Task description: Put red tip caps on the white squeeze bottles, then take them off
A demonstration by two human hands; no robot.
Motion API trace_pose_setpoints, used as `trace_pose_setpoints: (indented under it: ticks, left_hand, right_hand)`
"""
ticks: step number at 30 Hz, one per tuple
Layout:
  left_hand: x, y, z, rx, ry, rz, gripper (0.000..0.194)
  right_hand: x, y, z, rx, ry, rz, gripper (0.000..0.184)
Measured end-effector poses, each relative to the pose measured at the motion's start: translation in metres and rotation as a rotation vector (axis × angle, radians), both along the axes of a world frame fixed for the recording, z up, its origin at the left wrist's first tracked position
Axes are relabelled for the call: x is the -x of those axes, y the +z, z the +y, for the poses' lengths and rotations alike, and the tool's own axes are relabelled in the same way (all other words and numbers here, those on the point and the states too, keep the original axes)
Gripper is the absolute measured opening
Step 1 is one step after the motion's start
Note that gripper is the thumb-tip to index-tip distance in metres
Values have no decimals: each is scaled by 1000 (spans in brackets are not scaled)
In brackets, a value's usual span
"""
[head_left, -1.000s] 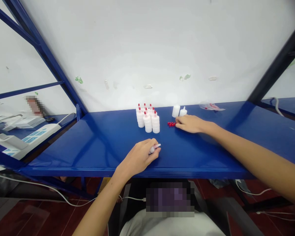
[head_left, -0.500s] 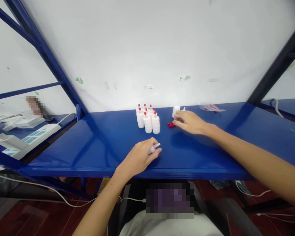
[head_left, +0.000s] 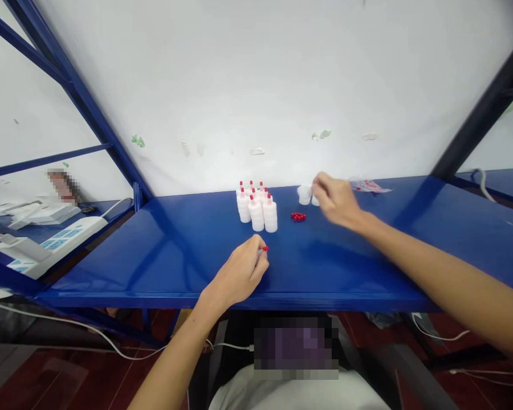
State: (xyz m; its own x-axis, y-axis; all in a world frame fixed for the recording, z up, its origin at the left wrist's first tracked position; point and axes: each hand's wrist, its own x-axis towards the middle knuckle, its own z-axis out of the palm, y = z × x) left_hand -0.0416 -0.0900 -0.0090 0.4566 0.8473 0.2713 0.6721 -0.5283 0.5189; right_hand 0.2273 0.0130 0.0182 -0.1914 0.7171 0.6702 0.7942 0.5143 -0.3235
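White, with pale-blue socket panels, a power strip [head_left: 62,242] lies well to the left of the left hand, beyond the frame post. Rightward of it the blue table [head_left: 154,250] runs beneath both hands.

The left hand [head_left: 239,270], near the front edge, is curled round a bottle [head_left: 260,254], pinching it between thumb and fingers. Most of the bottle is hidden; its red tip [head_left: 265,248] pokes out on the right side of the hand.

Just beyond the left hand, a little to its right, a tight group of bottles [head_left: 257,217] stands upright, red caps on. Farther right, between the two hands, a small pile of loose caps [head_left: 298,217] lies on the table, in front of a white vessel [head_left: 304,195].

Close to the vessel, the right hand [head_left: 336,199] is raised, fingers bent toward the thumb. I cannot tell whether they pinch anything. A second white piece [head_left: 316,201] shows partly below its fingertips, and a clear bag [head_left: 371,187] lies just to its right, against the wall.

The step in hand looks like capping the left hand's bottle, probably near done. The next move calls for a steady upright placing beside the group.
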Motion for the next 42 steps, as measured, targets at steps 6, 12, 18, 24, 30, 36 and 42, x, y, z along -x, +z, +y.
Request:
trace_pose_setpoints:
  ticks: [6, 12, 18, 24, 30, 36, 42]
  left_hand:
    - [-1, 1, 1, -78, -83, 32, 22]
    - [0, 1, 2, -115, -86, 98, 21]
    - [0, -2, 2, -100, -24, 93, 17]
    - [1, -5, 5, -83, -25, 84, 15]
    - [2, -5, 5, -90, -103, 102, 20]
    - [4, -3, 3, -152, -83, 87, 9]
    - [2, 0, 2, -103, -79, 140, 12]
  right_hand:
    - [-42, -2, 43, 164, -420, -98, 34]
    - [-38, -11, 53, 262, -435, -180, 33]
    - [-36, -2, 42, 162, -389, -171, 32]
    - [30, 2, -26, 111, 405, -394, 29]
    - [70, -14, -57, 115, 693, -494, 31]
    - [53, -13, -40, 341, 692, -198, 39]
    - [9, 5, -7, 390, 154, -511, 27]
